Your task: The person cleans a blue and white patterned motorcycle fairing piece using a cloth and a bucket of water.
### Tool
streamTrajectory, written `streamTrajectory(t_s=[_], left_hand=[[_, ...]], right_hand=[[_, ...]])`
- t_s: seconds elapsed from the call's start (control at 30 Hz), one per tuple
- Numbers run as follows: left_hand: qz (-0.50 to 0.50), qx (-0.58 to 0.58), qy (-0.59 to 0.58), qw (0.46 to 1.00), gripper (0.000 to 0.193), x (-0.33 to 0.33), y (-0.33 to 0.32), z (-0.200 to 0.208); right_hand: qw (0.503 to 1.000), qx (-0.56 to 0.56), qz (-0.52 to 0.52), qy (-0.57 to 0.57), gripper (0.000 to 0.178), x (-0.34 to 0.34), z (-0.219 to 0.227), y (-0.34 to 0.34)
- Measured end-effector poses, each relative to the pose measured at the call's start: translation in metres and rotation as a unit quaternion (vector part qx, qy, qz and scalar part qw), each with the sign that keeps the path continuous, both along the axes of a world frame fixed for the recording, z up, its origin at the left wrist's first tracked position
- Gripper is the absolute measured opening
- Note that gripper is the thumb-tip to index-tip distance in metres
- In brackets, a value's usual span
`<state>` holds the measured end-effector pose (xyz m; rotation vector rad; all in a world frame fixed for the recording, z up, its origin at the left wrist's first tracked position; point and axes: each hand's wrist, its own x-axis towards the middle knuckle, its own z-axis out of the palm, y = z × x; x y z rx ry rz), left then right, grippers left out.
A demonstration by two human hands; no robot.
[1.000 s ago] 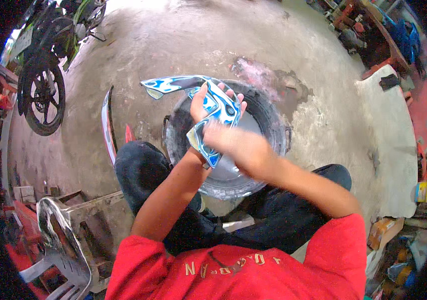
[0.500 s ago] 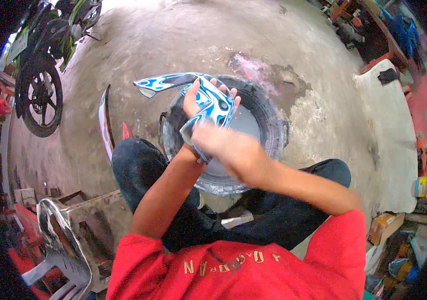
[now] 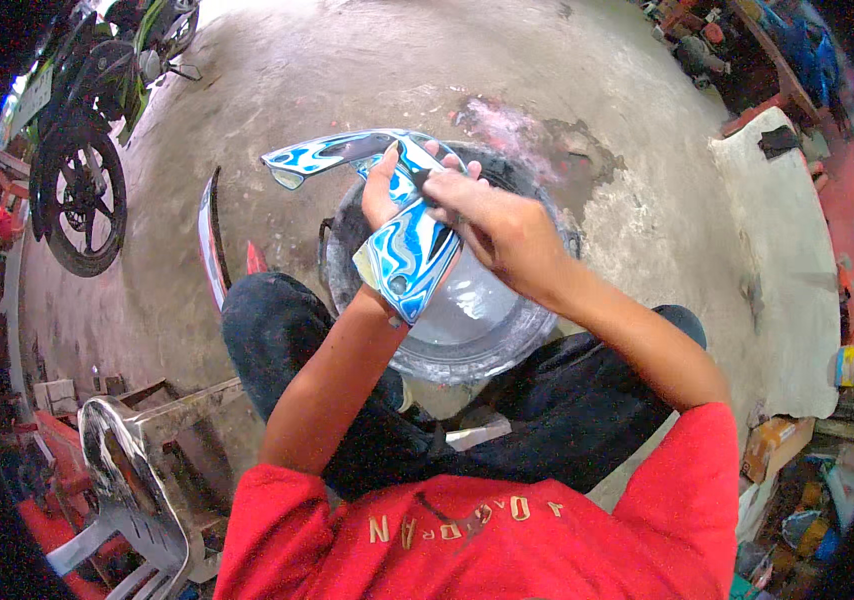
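The right hand [image 3: 507, 228] had moved from the lower end of the panel [image 3: 407, 248] up toward its bend, baring that end; contact seemingly shifted there. Its fingers bent closely over the surface, any grip unclear. The left hand [image 3: 379, 197], thumb and fingers parted around the panel, held it above the tub [image 3: 452, 373].

Panel [image 3: 409, 245] in blue-white-black swirls

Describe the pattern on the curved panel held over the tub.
The curved panel shows blue, white and grey swirls, best seen in the head view.
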<state>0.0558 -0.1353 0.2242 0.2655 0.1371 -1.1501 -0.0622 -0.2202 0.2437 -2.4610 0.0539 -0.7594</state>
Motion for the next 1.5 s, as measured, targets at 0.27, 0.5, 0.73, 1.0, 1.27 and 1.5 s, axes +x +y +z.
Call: streamTrajectory(t_s=[0.27, 0.5, 0.73, 1.0, 1.27, 1.5], left_hand=[[0.005, 0.011, -0.021, 1.0, 0.042, -0.004, -0.005, -0.001], [-0.047, -0.008, 0.025, 0.999, 0.042, -0.004, -0.008, 0.002], [-0.025, 0.027, 0.025, 0.999, 0.043, 0.002, -0.003, -0.003], [0.001, 0.017, -0.002, 1.0, 0.044, 0.001, -0.007, -0.006], [-0.013, -0.017, -0.074, 0.997, 0.048, 0.005, -0.003, -0.017], [0.002, 0.041, -0.02, 0.999, 0.045, 0.004, -0.01, -0.015]], right_hand=[[0.995, -0.049, 0.083, 0.002, 0.045, -0.015, 0.008, -0.001], [0.973, -0.119, 0.176, -0.088, 0.042, -0.027, 0.01, 0.031], [0.984, -0.096, 0.135, -0.058, 0.037, -0.022, 0.011, 0.036], [0.99, -0.132, 0.05, -0.019, 0.04, -0.014, 0.002, 0.008], [0.993, -0.079, 0.081, -0.014, 0.043, -0.015, -0.002, -0.006], [0.99, -0.125, 0.06, 0.003, 0.046, -0.018, 0.005, -0.01]])
